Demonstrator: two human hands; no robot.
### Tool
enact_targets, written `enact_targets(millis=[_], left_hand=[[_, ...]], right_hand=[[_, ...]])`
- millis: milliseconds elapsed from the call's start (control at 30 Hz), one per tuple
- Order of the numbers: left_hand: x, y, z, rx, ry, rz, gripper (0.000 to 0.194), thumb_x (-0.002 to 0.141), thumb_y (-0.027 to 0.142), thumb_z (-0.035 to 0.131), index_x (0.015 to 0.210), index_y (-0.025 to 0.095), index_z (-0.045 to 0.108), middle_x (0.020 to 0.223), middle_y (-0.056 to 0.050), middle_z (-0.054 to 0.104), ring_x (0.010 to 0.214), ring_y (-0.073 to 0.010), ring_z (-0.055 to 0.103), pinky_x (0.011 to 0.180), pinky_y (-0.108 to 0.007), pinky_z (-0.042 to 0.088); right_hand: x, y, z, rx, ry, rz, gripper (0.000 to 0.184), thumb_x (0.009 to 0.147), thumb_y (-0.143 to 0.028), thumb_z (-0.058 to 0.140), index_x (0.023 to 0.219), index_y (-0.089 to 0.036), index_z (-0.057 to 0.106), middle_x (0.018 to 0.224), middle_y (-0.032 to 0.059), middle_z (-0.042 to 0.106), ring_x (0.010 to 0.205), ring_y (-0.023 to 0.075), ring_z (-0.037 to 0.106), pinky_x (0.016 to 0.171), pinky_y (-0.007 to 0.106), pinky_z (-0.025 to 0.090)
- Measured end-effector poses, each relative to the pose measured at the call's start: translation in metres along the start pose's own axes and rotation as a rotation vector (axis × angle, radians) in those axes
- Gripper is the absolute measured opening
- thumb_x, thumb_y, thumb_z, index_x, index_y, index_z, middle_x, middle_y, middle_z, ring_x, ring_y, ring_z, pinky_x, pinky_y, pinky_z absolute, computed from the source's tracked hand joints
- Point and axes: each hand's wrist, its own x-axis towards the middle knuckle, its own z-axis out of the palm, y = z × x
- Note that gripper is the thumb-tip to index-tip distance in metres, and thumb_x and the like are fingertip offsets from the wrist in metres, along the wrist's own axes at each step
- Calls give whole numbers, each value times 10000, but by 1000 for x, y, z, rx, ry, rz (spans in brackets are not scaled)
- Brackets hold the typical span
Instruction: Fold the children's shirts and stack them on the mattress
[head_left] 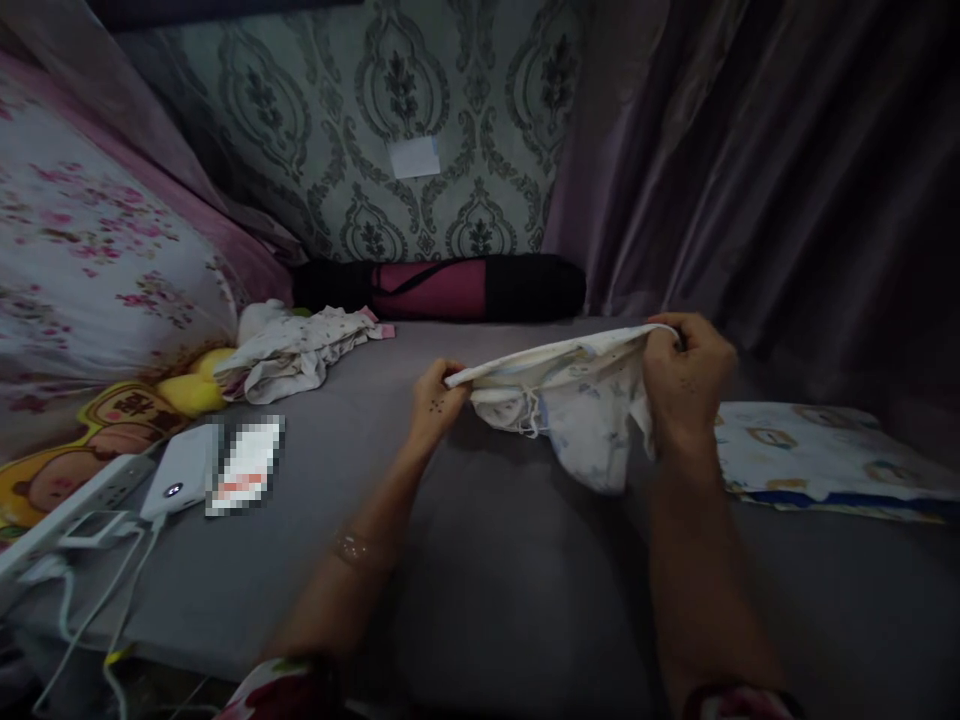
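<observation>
A small white garment (592, 430) with a pale blue print and thin white ties hangs above the grey bed sheet. Its upper edge is pulled taut between my two hands, and the lower part droops in loose folds. My left hand (438, 400) pinches one end of that edge, fingers closed. At the opposite end, my right hand (688, 370) is closed in a fist around the cloth, held a little higher and nearer the curtain. Folds hide part of the garment's shape, so I cannot tell its exact kind.
Folded printed cloth (825, 450) lies at the right. Left are a crumpled garment (300, 350), a yellow plush toy (97, 450), a power strip (112, 490), a white power bank (184, 470) with cables, and a blurred packet (247, 465). A black-and-maroon long bag (442, 288) lies along the wall.
</observation>
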Motion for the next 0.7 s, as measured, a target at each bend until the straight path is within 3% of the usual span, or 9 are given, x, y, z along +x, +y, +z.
enact_targets(millis=[100, 200, 300, 367, 433, 500, 600, 700], left_hand=[[5, 7, -13, -136, -110, -82, 172, 700, 337, 609, 755, 175, 592, 643, 43, 522, 614, -114, 479, 575, -217, 362], [15, 20, -38, -159, -138, -129, 209, 658, 356, 666, 718, 173, 584, 593, 58, 480, 553, -95, 434, 523, -201, 330], [26, 43, -71, -127, -113, -39, 274, 598, 304, 721, 820, 188, 612, 677, 50, 543, 582, -98, 470, 521, -194, 348], [29, 60, -91, -107, -178, 9, 329, 603, 286, 742, 898, 199, 624, 733, 38, 573, 620, -104, 506, 537, -193, 374], [30, 67, -103, -112, -279, -9, 289, 624, 305, 763, 854, 191, 631, 750, 23, 594, 635, -105, 527, 552, -195, 397], [28, 62, -104, -114, -390, -123, 262, 648, 371, 768, 766, 181, 633, 684, 16, 587, 578, -102, 518, 511, -197, 384], [25, 33, -87, -87, -508, -310, 339, 659, 496, 749, 678, 175, 642, 571, 16, 556, 483, -94, 478, 440, -197, 338], [22, -1, -62, -36, -475, -479, 437, 643, 600, 726, 640, 171, 645, 515, 10, 555, 446, -100, 478, 412, -203, 333]], right_hand=[[5, 8, -11, 50, -206, 107, 194, 709, -249, 530, 786, -195, 700, 728, 39, 678, 706, 208, 611, 678, 329, 468], [9, 14, -22, 248, -600, 251, 231, 683, -324, 638, 867, -203, 707, 782, 26, 693, 699, 188, 613, 622, 294, 461], [10, 14, -34, 414, -895, 324, 323, 654, -429, 737, 899, -221, 713, 806, 21, 703, 690, 176, 620, 589, 271, 470], [9, 11, -40, 477, -1024, 381, 356, 652, -479, 758, 885, -214, 718, 779, 22, 701, 658, 173, 617, 563, 268, 473], [6, 10, -39, 516, -1138, 443, 382, 669, -526, 749, 867, -200, 721, 751, 26, 693, 625, 173, 608, 538, 269, 468], [4, 13, -32, 493, -1214, 440, 395, 670, -564, 742, 795, -190, 717, 702, 23, 671, 599, 169, 594, 516, 263, 447], [-2, 27, -11, 344, -1270, 345, 425, 656, -602, 738, 641, -183, 670, 583, 1, 590, 552, 144, 546, 479, 240, 386], [-10, 45, 12, 283, -1321, 331, 420, 651, -585, 742, 738, -177, 697, 674, 9, 632, 612, 138, 557, 524, 229, 403]])
